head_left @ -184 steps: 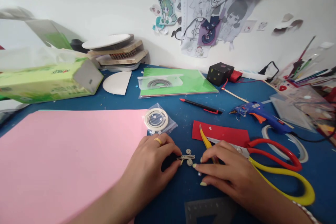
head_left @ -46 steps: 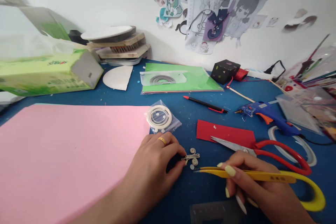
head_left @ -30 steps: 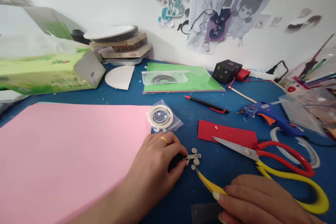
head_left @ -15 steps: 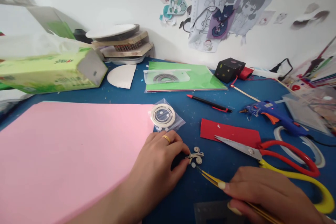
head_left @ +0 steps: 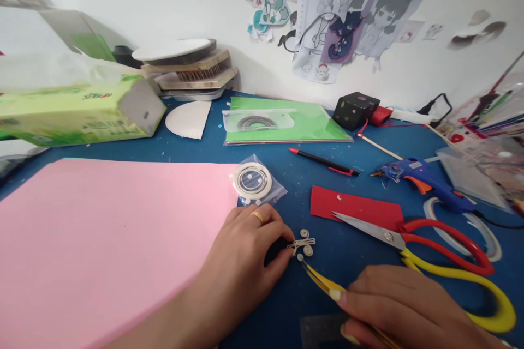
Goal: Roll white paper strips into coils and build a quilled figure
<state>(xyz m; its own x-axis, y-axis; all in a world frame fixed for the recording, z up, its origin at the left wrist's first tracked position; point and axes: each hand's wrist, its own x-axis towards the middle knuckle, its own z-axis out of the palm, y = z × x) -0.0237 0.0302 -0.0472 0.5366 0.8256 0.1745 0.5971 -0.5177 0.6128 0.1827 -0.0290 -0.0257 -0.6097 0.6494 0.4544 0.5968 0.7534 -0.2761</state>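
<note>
On the left, the smooth pink rectangular sheet lies as it did six seconds ago, and the bare left hand, gold ring on one finger, stays at its post too. Here's the change: half a second ago the slim yellow tweezers with fine pointed tips were just short of the tiny round pale disc; now the tips are right at its edge! Six seconds back those tweezers lay by the scissors; now they're in hand.

To the hands, then. The left has thumb and forefinger pinched narrow on one end of the small cream scrollwork piece of thin strips and two tight coils, flat on the blue table. The disc sits just below that piece, near the thumb tip. Over on the right, the bare right hand is curled around the tweezers, thumb and fingers closed on them; whether the tips grip the disc, one cannot tell. Beyond it lie the open-looped metal scissors with one red and one yellow handle.
</note>
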